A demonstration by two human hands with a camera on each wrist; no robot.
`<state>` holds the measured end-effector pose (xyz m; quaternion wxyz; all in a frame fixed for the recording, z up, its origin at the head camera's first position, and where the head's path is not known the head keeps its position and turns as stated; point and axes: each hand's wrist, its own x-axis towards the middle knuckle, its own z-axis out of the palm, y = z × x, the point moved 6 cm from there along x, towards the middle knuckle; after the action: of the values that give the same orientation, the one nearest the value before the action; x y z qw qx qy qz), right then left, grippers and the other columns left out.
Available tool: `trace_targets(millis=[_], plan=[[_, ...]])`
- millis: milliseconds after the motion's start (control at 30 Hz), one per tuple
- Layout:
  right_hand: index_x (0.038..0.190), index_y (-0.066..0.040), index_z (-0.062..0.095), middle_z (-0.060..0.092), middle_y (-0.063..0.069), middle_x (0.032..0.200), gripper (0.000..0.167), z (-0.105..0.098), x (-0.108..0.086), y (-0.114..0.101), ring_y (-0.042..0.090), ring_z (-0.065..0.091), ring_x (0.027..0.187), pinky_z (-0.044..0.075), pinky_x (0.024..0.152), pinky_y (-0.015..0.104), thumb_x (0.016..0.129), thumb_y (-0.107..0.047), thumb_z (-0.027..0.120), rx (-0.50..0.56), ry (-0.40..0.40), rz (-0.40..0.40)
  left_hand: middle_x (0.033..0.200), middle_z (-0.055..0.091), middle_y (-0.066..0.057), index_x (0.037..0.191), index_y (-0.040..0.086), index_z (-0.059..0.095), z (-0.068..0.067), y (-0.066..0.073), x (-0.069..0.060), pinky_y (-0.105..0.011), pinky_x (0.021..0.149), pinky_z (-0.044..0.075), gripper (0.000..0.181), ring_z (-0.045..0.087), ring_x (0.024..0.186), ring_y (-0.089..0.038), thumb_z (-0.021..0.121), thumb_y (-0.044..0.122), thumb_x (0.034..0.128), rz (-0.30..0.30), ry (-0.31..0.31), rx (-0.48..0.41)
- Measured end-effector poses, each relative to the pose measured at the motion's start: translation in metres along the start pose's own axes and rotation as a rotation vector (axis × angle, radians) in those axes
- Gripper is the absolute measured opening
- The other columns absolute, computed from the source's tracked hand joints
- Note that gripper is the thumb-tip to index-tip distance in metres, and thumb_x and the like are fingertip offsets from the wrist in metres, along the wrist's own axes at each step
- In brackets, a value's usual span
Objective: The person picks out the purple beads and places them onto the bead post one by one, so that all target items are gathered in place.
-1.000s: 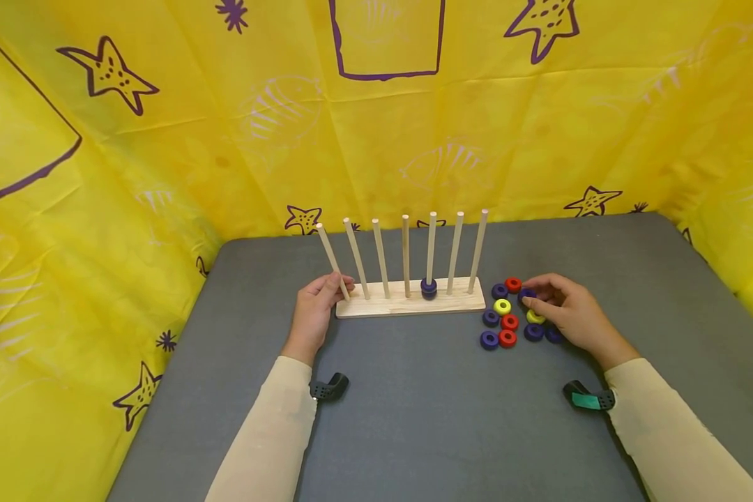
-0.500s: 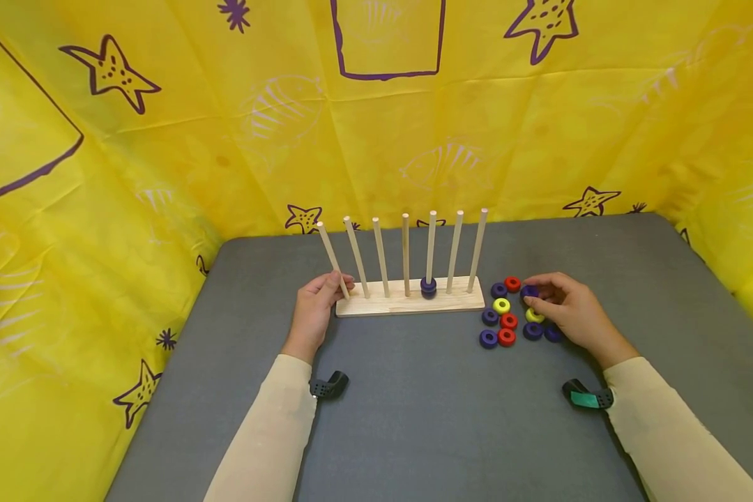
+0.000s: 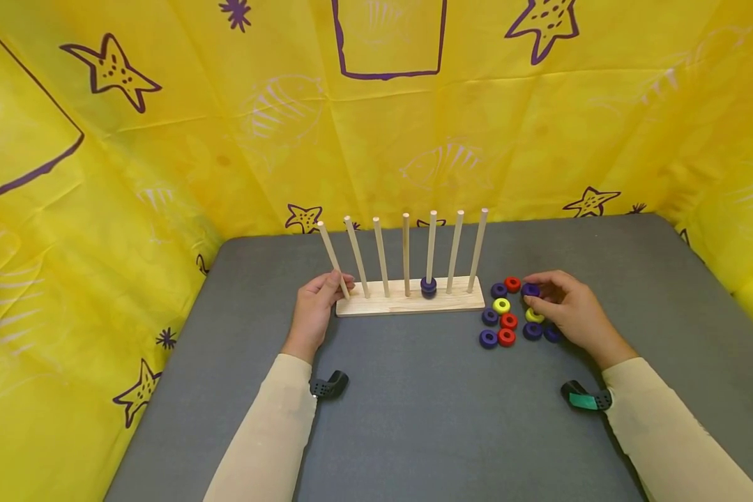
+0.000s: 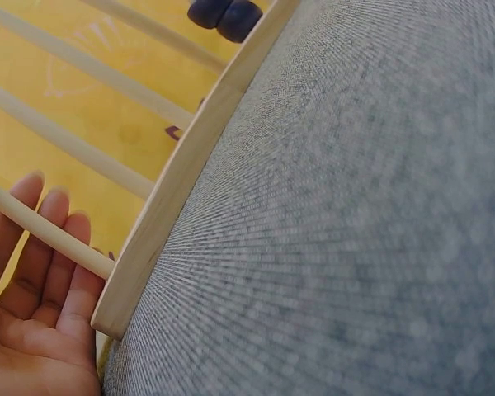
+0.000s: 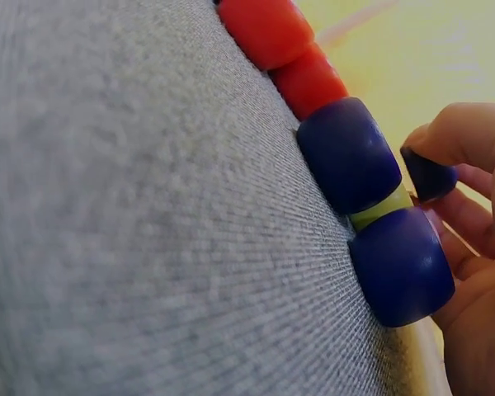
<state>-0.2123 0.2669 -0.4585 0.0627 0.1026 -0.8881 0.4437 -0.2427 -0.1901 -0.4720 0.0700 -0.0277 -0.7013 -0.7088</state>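
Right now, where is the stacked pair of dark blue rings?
In the head view, the pair sits right of centre, around the foot of the fifth peg from the left on the wooden base, with a bare peg on either side.

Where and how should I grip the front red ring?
Pinch the front red ring by its rounded outer wall, probably from above and the right: a gap lies there, while a blue ring crowds its left and another red ring sits just behind.

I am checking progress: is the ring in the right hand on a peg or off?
Off: the right hand pinches the blue ring near other rings, apart from the pegs.
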Motion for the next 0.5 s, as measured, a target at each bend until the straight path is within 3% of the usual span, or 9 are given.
trace_targets(millis=[500], plan=[[0.130,0.003,0.071,0.064,0.016,0.115,0.035,-0.001,0.000,-0.023,0.017,0.059,0.086,0.051,0.069,0.016,0.098,-0.003,0.082,0.044,0.033,-0.034,0.112,0.075,-0.028,0.115,-0.011,0.076,0.000,0.000,0.001,-0.038,0.099,0.057,0.044,0.071,0.110,-0.035,0.064,0.031,0.1133,0.003,-0.006,-0.001]])
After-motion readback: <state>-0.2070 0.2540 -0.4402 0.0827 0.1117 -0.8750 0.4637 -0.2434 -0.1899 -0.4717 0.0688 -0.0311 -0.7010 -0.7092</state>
